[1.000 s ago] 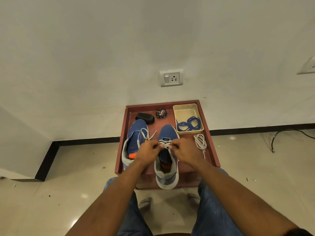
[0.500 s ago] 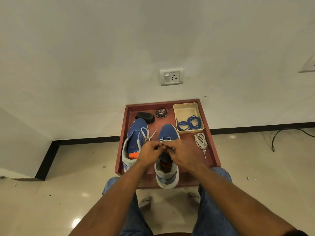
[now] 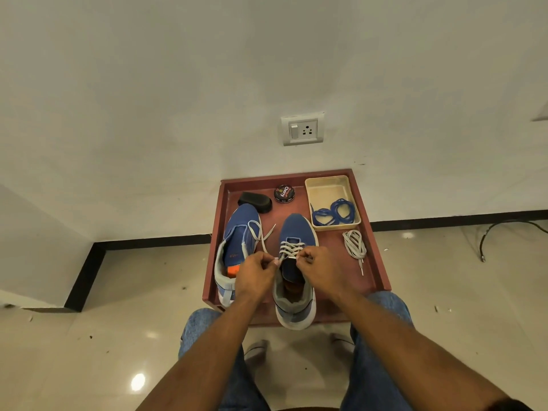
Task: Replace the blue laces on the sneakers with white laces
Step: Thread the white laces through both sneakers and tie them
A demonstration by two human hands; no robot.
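— What is on the red tray (image 3: 382, 268)?

— On the left lies a blue shoe (image 3: 237, 247) with a loose white lace on it. The left hand (image 3: 256, 277) is next, pinching one end of the white lace (image 3: 292, 250) on the middle shoe (image 3: 295, 280).

— And the other hand?

— The right hand (image 3: 321, 269) pinches the other end (both hands are curled tight). Far back sit a black brush (image 3: 255, 201) and a polish tin (image 3: 284, 193).

— Where are the blue laces (image 3: 335, 212)?

— In the cream box (image 3: 326, 185), far right. A spare white lace (image 3: 355, 246) lies near it.
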